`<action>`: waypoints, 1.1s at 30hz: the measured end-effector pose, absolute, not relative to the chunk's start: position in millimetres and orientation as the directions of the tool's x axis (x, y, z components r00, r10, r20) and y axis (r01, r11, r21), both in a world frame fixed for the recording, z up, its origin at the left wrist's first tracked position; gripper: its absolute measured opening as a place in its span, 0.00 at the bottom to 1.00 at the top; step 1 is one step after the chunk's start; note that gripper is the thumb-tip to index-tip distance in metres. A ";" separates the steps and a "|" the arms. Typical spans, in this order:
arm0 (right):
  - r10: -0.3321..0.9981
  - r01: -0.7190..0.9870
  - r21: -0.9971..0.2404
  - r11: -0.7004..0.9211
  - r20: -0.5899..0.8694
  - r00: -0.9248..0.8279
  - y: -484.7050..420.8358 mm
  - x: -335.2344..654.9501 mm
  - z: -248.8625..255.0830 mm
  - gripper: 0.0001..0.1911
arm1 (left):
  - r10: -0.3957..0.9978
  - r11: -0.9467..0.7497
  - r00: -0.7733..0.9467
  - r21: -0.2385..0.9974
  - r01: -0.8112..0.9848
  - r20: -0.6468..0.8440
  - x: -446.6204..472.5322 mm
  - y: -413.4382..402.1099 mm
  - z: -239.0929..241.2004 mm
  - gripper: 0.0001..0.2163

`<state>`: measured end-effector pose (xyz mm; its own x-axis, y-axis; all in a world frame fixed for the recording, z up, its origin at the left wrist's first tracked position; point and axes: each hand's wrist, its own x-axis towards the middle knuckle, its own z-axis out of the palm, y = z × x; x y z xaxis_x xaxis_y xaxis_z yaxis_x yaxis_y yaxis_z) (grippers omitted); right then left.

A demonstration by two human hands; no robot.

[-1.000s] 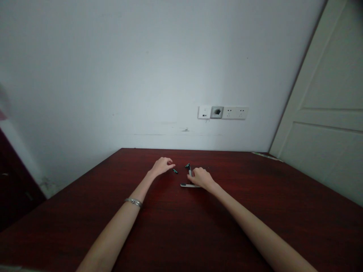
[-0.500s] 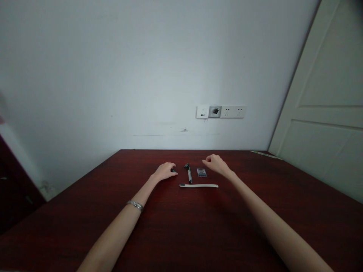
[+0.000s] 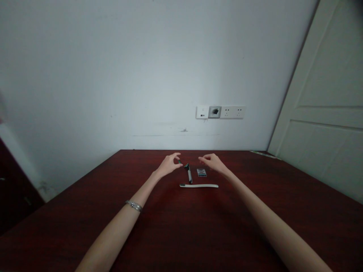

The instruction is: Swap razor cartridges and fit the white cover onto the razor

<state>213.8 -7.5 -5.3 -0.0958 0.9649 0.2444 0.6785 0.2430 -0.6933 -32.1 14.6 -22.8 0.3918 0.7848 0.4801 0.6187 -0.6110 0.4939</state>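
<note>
Head view: left hand (image 3: 169, 164) pinches likely razor cartridge (image 3: 180, 161), apparently a holding step needing steadiness; right hand (image 3: 213, 162) curled, contents unclear.

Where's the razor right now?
In the head view, the razor lies near the middle of the table, just left of the small clear case and beyond the toothbrush.
</note>
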 end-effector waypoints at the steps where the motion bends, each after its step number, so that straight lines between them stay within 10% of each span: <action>1: 0.969 0.607 -0.757 0.242 0.226 -0.105 -9.2 212.0 -2.5 0.23 | 0.739 -0.662 0.403 0.470 0.584 0.539 -26.0 9.0 -13.5 0.25; 7: 0.970 0.289 -0.930 0.225 0.187 -0.156 -19.1 202.9 11.3 0.24 | 0.536 -0.819 0.502 0.273 0.505 0.679 -1.1 -19.4 15.5 0.25; 21: 0.926 0.164 -0.924 0.344 0.306 -0.220 -28.2 181.6 8.9 0.19 | 0.368 -0.863 0.582 0.033 0.505 0.725 7.8 -29.9 16.2 0.19; 28: 0.945 0.046 -0.955 0.293 0.282 -0.166 -30.0 179.4 12.5 0.18 | 0.419 -0.857 0.560 0.109 0.503 0.714 1.7 -28.4 24.7 0.23; 33: 0.963 -0.074 -0.966 0.247 0.254 -0.095 -31.1 180.2 14.2 0.18 | 0.625 -0.766 0.371 0.447 0.463 0.686 -6.2 -15.5 27.8 0.12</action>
<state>180.2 -31.1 14.2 -0.0951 0.9626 0.2538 -0.0739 0.2474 -0.9661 -6.2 -15.5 27.8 0.3712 0.6253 0.6865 0.4628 -0.7655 0.4470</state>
